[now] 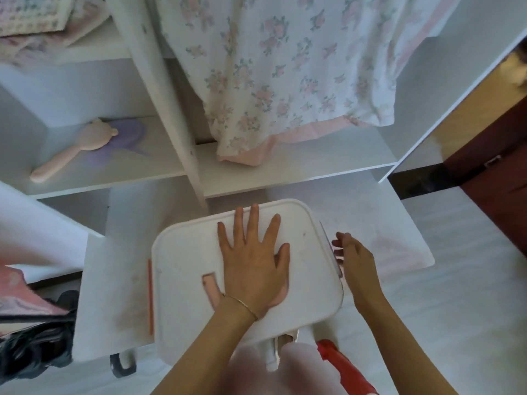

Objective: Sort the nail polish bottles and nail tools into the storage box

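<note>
- Storage box [182, 280]: white, lid on, at lower centre of the frame, resting on a white low table [114, 266]. No nail polish bottles or nail tools are visible; whether they lie inside cannot be told.
- Left hand [253, 263]: laid flat on the lid, fingers straight and spread, gripping nothing. It partly covers a pink recessed handle [209, 286].
- Right hand [353, 258]: at the box's right edge, fingers loosely curled beside a side latch [332, 249]; whether they actually hold the latch cannot be told.
- Risk, as a judgement: the box's near edge appears to overhang the table, so downward pressure from the flat hand could tip or slide it; a latch released on one side only could let the lid twist or jam.
- Surface and room: a white shelf unit fills the upper frame, with a pink hairbrush [71, 149] at left, floral fabric [285, 81] hanging at upper centre, and pale floor at right.
</note>
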